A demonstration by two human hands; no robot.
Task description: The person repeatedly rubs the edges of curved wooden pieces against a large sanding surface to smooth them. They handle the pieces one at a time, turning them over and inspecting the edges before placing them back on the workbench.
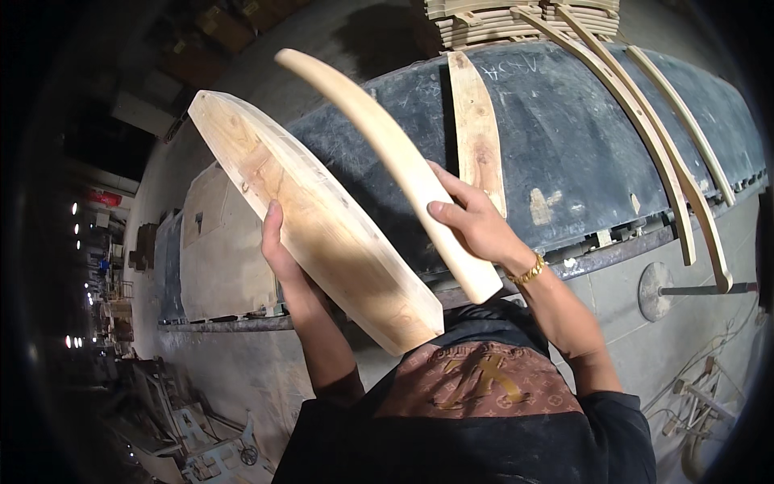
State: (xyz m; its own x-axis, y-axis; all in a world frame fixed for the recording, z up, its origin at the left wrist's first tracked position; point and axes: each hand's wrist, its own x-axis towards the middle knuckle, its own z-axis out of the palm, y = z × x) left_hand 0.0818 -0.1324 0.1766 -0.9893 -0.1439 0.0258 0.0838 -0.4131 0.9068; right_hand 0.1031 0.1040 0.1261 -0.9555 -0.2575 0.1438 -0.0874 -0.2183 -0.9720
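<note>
My left hand [280, 246] is closed on the outer edge of a wide, curved wooden block [314, 214]. The block looks built up from glued layers, with knots on its face and a blunt near end close to my shirt. In my right hand [477, 223] is a slender curved wooden rail [385, 145], smooth and rounded, with its near end cut flat. Fingers and thumb wrap around the rail's lower half. Both pieces are held up at a slant, side by side with a gap between them, above the table's near edge.
On the dark, scuffed worktable [556, 145] lies a flat tapered board [476, 121]. Long curved wooden strips [645, 121] rest across its right side, overhanging the near edge. Shaped wood is stacked [524, 24] behind. A round metal disc [655, 290] on a rod stands at right.
</note>
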